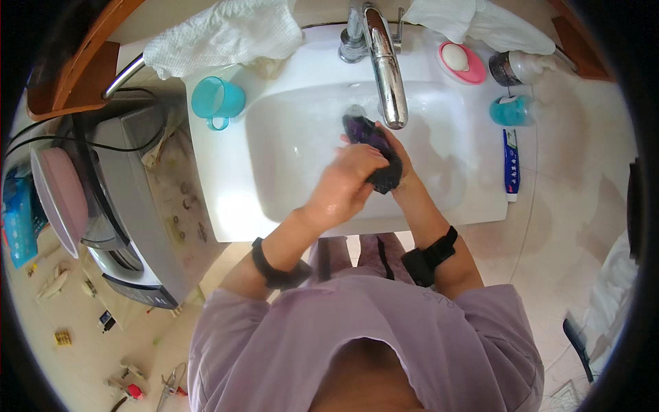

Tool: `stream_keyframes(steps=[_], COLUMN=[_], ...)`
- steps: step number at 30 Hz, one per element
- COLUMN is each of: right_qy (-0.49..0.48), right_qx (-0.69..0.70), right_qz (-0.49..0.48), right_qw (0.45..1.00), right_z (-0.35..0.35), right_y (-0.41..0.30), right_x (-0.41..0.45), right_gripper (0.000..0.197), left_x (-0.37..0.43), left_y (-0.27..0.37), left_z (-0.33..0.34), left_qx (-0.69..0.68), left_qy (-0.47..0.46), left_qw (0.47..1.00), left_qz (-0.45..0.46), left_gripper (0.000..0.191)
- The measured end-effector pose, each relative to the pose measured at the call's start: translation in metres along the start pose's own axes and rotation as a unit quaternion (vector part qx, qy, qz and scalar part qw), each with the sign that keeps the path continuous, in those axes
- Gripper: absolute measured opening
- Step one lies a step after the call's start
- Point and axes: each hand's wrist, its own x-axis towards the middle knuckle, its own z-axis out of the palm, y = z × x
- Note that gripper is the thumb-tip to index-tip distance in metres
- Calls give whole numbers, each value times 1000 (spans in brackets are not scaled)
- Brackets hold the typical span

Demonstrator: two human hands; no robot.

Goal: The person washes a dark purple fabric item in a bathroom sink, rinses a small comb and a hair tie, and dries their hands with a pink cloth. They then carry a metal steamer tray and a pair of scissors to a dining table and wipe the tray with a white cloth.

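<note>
A dark cloth item [371, 147], black with purple, is bunched up over the white washbasin [288, 165]. My left hand [344, 180] lies over its near part, fingers curled onto it. My right hand [404, 157] wraps it from the right side, palm against the cloth, thumb and some fingers hidden. The chrome faucet spout [394, 98] reaches over the basin just above my right hand. Whether water is running cannot be told. Wetness shines on the back of my left hand.
On the basin's left rim stands a turquoise cup [219, 99]. Along the right are a pink soap dish [476, 69] with white soap [455, 56], bottles [509, 110] and a blue toothpaste tube [511, 165]. White towels [226, 36] hang behind. A washing machine [139, 206] is at left.
</note>
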Motion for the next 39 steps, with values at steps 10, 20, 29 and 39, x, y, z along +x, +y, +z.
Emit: stream_keyframes(steps=[10, 20, 29, 39], right_qy=[126, 94, 251, 192], right_qx=[-38, -30, -52, -568], right_qz=[-5, -22, -124, -504], right_qw=[991, 995, 959, 621], right_z=[60, 50, 74, 105], right_y=[17, 31, 31, 39], right_x=[-6, -11, -9, 8], right_gripper=[30, 30, 21, 20], left_x=[-39, -16, -13, -14], left_y=[-57, -55, -57, -64], left_z=[-13, 2, 37, 5], left_qx=[-469, -416, -346, -675], left_qy=[131, 182, 297, 278], left_qw=[826, 812, 798, 490], left_qz=[-286, -366, -395, -476], left_gripper=[86, 25, 22, 30])
